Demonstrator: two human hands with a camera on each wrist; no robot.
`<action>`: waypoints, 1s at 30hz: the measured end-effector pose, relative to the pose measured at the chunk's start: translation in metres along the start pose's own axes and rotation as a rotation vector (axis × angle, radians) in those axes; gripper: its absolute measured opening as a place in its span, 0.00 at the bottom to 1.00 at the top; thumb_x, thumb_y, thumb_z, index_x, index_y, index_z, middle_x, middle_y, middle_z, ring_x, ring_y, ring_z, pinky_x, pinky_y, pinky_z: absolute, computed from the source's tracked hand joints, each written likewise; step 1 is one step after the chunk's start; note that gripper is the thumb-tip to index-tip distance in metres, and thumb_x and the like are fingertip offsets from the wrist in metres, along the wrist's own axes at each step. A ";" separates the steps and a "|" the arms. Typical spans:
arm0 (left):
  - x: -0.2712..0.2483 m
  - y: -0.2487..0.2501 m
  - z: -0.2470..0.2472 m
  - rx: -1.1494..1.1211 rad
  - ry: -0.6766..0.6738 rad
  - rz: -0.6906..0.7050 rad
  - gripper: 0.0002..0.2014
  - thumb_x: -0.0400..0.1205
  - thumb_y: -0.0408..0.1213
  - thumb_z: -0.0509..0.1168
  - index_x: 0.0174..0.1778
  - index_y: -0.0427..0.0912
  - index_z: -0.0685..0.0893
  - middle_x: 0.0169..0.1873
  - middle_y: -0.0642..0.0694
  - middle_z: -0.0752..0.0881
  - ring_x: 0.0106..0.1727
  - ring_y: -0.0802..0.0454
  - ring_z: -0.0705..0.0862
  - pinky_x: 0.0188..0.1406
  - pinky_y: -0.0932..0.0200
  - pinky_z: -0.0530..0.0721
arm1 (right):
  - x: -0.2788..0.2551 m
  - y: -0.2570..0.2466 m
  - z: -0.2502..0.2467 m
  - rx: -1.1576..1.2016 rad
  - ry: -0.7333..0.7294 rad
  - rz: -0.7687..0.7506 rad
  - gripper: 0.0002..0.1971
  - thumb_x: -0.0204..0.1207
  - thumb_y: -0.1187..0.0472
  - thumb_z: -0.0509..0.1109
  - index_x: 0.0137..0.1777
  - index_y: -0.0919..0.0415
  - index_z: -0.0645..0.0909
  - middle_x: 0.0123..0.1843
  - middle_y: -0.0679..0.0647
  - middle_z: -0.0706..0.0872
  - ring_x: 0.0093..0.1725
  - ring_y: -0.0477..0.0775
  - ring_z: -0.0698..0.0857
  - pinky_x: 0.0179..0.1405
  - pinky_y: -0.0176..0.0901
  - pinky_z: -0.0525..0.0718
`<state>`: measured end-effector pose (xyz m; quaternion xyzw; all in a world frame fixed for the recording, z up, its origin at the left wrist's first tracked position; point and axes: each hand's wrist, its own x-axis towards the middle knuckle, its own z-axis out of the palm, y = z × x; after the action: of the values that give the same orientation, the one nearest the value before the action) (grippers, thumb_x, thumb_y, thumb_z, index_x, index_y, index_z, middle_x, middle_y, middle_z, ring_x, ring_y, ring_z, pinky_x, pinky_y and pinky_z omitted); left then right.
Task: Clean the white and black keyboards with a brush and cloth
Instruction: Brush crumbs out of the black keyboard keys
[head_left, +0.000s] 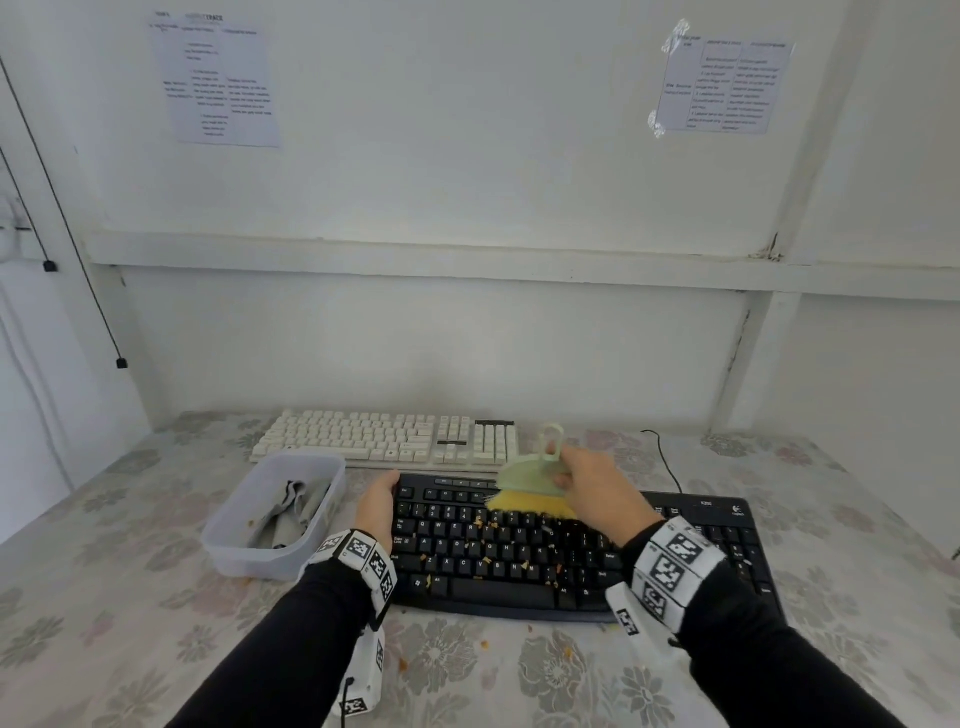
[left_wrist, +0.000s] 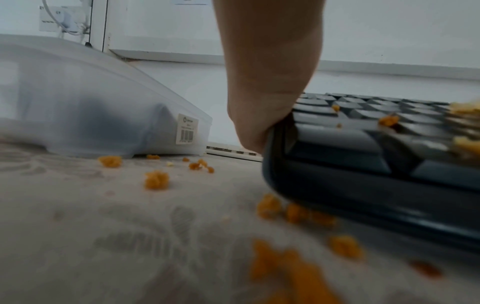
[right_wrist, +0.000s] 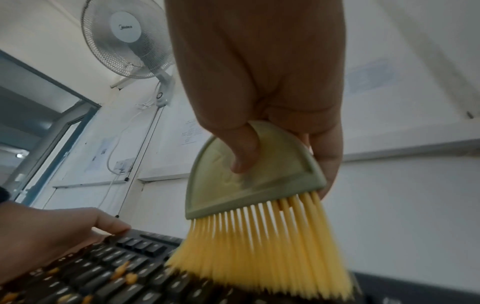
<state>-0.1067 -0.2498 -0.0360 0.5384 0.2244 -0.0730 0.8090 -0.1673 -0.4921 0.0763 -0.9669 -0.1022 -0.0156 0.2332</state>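
Black keyboard (head_left: 571, 551), nearest on the worktop (head_left: 130, 597), remains crumb-strewn: right hand (head_left: 597, 488) fingers clamp the brush (head_left: 535, 488) on its upper rows, left hand (head_left: 376, 506) grips its edge. White keyboard (head_left: 384, 439) looks clean; cloth (head_left: 291, 512) (binned) waits.

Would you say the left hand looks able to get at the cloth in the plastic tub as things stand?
Probably yes: the tub is open-topped and just beside the left hand, but that hand grips the black keyboard and must let go first.
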 end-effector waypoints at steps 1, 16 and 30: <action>-0.002 0.001 0.001 -0.002 -0.001 -0.002 0.19 0.85 0.47 0.56 0.57 0.36 0.85 0.51 0.35 0.88 0.49 0.38 0.87 0.46 0.49 0.85 | 0.000 0.005 -0.005 -0.035 0.011 0.019 0.20 0.83 0.68 0.57 0.73 0.56 0.70 0.60 0.57 0.82 0.48 0.51 0.79 0.47 0.36 0.74; -0.005 0.007 -0.001 -0.084 -0.126 -0.021 0.18 0.84 0.43 0.57 0.48 0.34 0.88 0.36 0.36 0.87 0.36 0.40 0.85 0.41 0.51 0.81 | 0.018 -0.074 0.044 0.092 -0.053 -0.222 0.19 0.82 0.69 0.59 0.71 0.60 0.71 0.65 0.59 0.80 0.55 0.53 0.80 0.55 0.38 0.78; -0.002 0.004 -0.004 0.008 -0.052 0.019 0.21 0.87 0.46 0.54 0.56 0.35 0.87 0.41 0.38 0.89 0.45 0.40 0.87 0.51 0.48 0.82 | 0.009 -0.065 0.030 0.089 -0.030 -0.222 0.14 0.82 0.67 0.58 0.66 0.64 0.73 0.62 0.58 0.79 0.53 0.54 0.79 0.52 0.40 0.79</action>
<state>-0.1082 -0.2447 -0.0334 0.5418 0.1978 -0.0800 0.8130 -0.1718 -0.4202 0.0790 -0.9385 -0.2125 -0.0220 0.2711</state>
